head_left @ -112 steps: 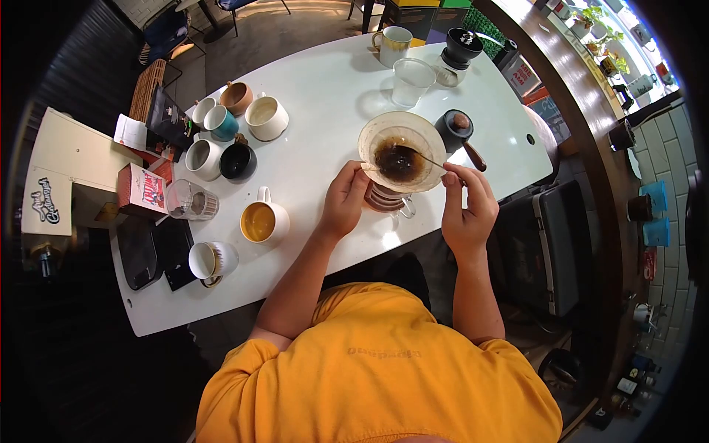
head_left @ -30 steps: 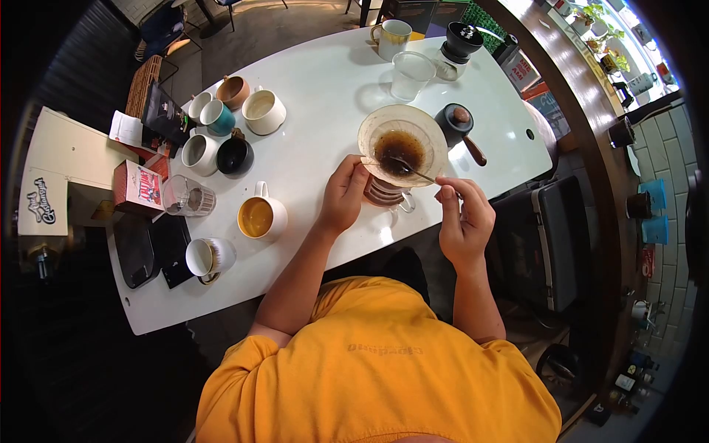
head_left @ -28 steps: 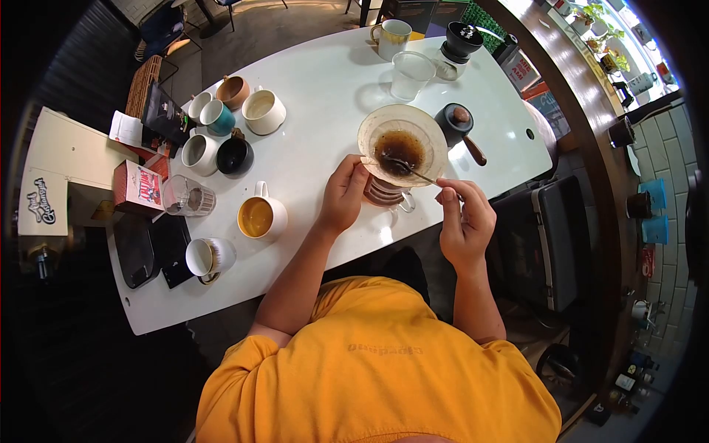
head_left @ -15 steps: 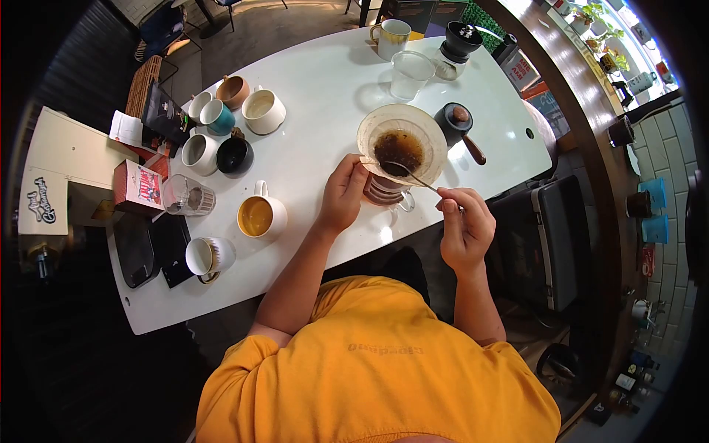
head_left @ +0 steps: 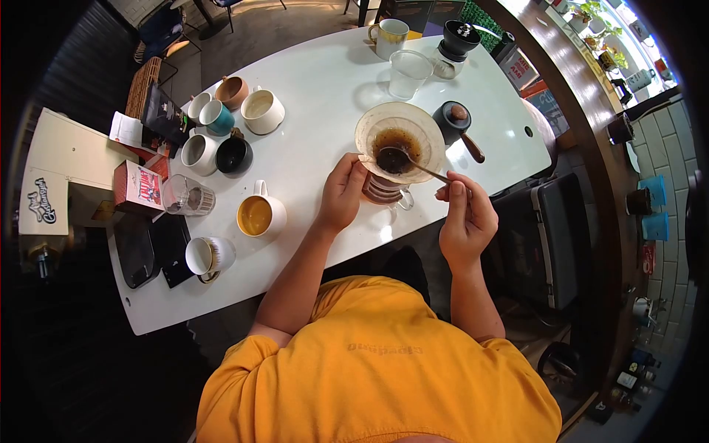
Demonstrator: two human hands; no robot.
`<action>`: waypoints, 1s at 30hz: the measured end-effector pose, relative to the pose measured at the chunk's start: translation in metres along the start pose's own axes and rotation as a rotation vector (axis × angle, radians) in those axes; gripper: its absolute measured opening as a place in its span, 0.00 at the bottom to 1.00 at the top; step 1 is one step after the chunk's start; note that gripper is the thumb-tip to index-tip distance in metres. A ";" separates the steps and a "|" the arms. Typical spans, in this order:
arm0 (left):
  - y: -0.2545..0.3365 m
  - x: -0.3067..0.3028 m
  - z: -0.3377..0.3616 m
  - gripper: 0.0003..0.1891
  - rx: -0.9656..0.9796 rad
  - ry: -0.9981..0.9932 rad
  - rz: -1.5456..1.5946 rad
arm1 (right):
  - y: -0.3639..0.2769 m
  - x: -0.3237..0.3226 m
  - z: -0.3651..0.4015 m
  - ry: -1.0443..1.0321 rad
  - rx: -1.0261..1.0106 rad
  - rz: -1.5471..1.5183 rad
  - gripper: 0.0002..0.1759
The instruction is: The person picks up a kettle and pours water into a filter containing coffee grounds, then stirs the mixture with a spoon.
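A pale filter cone [head_left: 427,127] with wet dark coffee grounds [head_left: 399,140] inside sits on a glass server [head_left: 382,192]. My left hand [head_left: 344,193] pinches the cone's near left edge. In my right hand [head_left: 468,221] is the handle of a metal spoon [head_left: 428,171], held between thumb and fingers. The spoon's bowl lies in the cone at the grounds. Right behind the cone stands a dark pot [head_left: 452,122] with a wooden handle.
On the white table [head_left: 310,81], several cups, including a mug with orange-brown contents [head_left: 255,215], stand left. A clear plastic cup [head_left: 408,74], a black-topped grinder [head_left: 459,40] and a gold-patterned mug [head_left: 389,37] are at the back. A red-and-white box [head_left: 140,184] is far left.
The spoon's bowl has shifted left and up within the cone, and my right hand has risen slightly. The liquid around the grounds looks lower. My left hand stays at the edge.
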State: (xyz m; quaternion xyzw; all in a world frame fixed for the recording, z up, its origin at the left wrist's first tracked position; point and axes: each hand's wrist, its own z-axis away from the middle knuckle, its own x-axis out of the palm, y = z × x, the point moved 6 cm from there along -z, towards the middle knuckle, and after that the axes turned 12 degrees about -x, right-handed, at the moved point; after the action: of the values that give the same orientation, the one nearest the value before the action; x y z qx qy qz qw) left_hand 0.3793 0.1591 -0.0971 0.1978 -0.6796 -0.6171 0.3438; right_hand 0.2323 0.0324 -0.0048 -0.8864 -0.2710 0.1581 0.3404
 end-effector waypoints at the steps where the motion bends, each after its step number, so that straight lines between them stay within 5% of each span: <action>1: 0.001 0.000 0.000 0.13 0.000 0.004 0.001 | -0.001 -0.001 -0.001 0.030 -0.016 0.000 0.06; 13: -0.001 0.000 -0.001 0.12 0.013 0.004 0.000 | 0.000 -0.004 -0.015 -0.021 -0.178 0.163 0.07; 30: 0.000 0.000 -0.001 0.11 -0.001 0.023 -0.014 | 0.011 0.008 -0.027 -0.182 -0.124 0.223 0.04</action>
State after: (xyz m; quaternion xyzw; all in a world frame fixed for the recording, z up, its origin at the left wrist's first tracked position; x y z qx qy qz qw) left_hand 0.3798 0.1584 -0.0967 0.2091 -0.6739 -0.6176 0.3475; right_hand 0.2553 0.0158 0.0064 -0.9124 -0.2099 0.2573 0.2394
